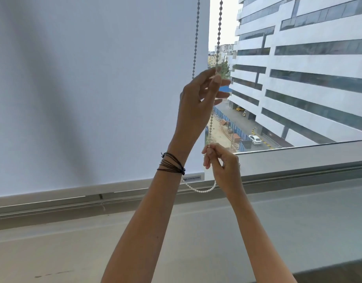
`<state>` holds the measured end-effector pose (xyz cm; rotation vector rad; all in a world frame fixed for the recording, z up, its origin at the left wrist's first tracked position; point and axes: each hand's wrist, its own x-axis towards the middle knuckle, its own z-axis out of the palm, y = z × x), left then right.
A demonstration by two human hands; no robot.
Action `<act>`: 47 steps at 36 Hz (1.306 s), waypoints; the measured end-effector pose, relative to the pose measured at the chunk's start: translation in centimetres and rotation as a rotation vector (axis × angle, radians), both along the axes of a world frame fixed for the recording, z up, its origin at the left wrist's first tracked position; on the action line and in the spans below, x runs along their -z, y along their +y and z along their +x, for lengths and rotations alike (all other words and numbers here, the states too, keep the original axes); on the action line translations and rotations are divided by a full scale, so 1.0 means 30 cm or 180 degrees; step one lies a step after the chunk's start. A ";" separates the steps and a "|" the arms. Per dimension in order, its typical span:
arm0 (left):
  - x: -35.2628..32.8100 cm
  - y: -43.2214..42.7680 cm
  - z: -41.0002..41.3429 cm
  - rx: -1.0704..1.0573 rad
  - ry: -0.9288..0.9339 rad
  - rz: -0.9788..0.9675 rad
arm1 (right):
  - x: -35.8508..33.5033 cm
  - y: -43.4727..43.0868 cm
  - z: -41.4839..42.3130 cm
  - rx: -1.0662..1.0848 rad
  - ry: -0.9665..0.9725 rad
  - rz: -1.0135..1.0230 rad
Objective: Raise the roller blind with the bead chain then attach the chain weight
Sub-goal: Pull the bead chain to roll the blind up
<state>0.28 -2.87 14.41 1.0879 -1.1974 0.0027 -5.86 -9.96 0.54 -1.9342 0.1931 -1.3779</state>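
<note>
At the right edge of a lowered roller blind [94, 88], against a high window: bead chain [196, 37] hanging in two strands from above the frame, the right strand pinched high between thumb and fingers of the left hand [198, 99], the left strand passing behind that hand. Lower down, same right strand caught in the closed grip of the right hand [221, 162], thumb pressed to bent fingers just above the window frame [298, 156]. Below the right hand, bottom of the chain sagging in a white loop, curving leftward behind the left wrist, close to the blind's bottom rail [74, 189]. Both strands slightly apart, running nearly parallel, leaning a little to the left on the way down. Blind fabric pale and plain, covering the left pane almost down to the frame, small printed label [192, 178] at the lower right corner of the blind. Dark cord bracelet [172, 165], several turns, around the left wrist. Both forearms bare, rising from the lower edge of the view. Beneath the arms, grey windowsill [53, 242], a few faint marks near its left end. Through the uncovered right pane: white office building [308, 68] with dark window bands, street far below with a white car [254, 139] and blue fencing [233, 123]. No telling from this view whether a chain weight is on the loop.
</note>
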 end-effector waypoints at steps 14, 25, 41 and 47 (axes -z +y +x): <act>0.027 -0.013 0.021 -0.0165 -0.0257 -0.0223 | 0.024 0.021 0.002 0.0084 -0.0204 -0.0098; 0.116 0.000 0.042 -0.0047 -0.0129 -0.0080 | 0.101 0.072 -0.001 -0.0052 -0.0255 0.0283; 0.329 -0.028 0.083 -0.0033 0.0087 0.0109 | 0.269 0.038 0.005 0.0064 0.0351 0.0470; 0.424 -0.044 0.086 -0.0026 0.0142 0.0257 | 0.348 0.012 0.002 0.0162 0.0642 0.0361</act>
